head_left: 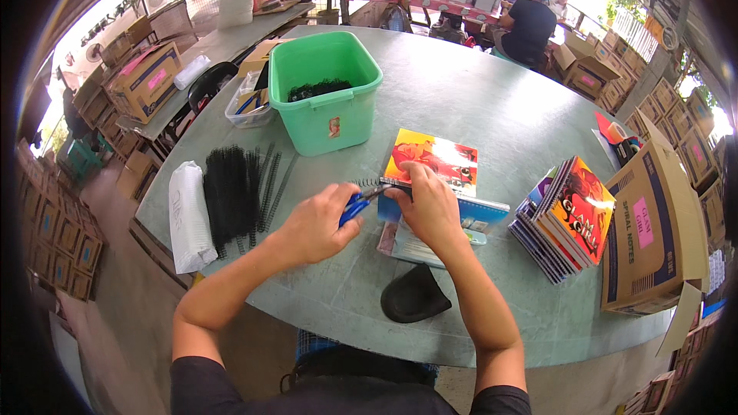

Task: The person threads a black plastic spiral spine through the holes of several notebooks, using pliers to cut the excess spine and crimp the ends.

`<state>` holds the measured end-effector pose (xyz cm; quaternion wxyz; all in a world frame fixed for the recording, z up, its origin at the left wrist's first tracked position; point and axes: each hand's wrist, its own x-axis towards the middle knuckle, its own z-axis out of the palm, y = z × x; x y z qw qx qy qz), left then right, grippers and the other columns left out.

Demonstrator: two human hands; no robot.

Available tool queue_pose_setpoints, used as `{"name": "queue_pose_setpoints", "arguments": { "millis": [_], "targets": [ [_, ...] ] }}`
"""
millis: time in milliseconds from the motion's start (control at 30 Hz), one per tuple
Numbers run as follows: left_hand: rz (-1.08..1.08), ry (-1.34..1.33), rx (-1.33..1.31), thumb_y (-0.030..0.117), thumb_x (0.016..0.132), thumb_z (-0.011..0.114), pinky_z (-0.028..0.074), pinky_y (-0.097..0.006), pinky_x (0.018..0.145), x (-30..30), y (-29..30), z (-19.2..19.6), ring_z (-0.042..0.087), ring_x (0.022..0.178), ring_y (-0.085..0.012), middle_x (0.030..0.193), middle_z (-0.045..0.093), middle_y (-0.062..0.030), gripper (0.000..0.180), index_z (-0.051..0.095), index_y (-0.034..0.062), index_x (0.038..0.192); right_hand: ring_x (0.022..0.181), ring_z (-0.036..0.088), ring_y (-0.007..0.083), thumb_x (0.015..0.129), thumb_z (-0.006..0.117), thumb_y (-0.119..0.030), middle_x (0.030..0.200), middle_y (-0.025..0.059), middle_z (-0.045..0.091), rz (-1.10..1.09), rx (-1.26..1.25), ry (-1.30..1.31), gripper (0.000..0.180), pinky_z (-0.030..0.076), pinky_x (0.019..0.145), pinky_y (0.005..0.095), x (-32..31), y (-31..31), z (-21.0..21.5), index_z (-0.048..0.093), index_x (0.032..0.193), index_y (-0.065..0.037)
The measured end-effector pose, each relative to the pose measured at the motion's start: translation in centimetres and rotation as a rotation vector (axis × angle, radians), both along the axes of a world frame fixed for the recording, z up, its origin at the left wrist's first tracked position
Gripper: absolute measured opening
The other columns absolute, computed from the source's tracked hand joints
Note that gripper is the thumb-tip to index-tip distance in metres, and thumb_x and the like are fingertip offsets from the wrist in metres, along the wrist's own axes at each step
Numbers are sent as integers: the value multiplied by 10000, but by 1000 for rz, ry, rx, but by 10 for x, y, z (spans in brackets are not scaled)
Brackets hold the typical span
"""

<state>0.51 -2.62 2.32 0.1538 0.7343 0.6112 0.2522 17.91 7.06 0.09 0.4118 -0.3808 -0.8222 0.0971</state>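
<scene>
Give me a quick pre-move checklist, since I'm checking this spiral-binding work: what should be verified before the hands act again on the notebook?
1. Left hand grips the blue-handled pliers: ok.
2. Plier tip at the end of the spiral wire: ok, though whether it actually touches is too small to tell.
3. Right hand presses the notebook flat on the table: ok.
4. Spiral fully threaded through the holes: cannot tell.
5. Spare black spirals lie beside the left arm: ok.
6. Stack of finished notebooks apart from the work: ok.
</scene>
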Motion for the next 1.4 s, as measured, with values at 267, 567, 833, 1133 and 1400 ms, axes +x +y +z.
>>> {"name": "queue_pose_setpoints", "arguments": {
  "millis": [267,567,833,1133,1400],
  "targets": [
    [70,261,-16,241,788,563,470,-456,792,3,9,16,580,891,-378,969,551,-216,431,492,30,1156,759,637,291,760,692,-169,793,122,661,67,-74,-5,162,484,674,399,-1,1,-2,648,840,-36],
    [5,507,4,183,762,627,510,-430,680,4,34,33,625,744,-344,803,607,-153,261,581,54,984,726,646,264,726,718,-156,778,106,668,-13,14,-9,151,495,648,381,-5,3,-10,659,818,-52],
    [12,245,-52,297,792,651,492,-429,649,-35,14,-43,622,751,-353,812,617,-159,283,586,35,878,732,639,275,758,693,-165,773,116,662,28,-154,-42,155,488,666,394,-3,11,4,661,872,-64],
    [-155,-88,-152,414,756,688,474,-471,798,100,-5,-139,544,965,-389,987,571,-208,584,519,76,1202,909,562,316,744,667,-60,957,122,571,78,58,-49,299,460,782,405,1,-2,-1,603,1035,-87],
    [369,-843,640,102,712,738,478,-328,742,16,21,-19,594,863,-217,997,525,-147,378,478,51,981,707,601,197,807,663,-272,755,22,655,-23,-46,-175,155,408,691,337,81,4,8,660,882,-136]
  ]
}}
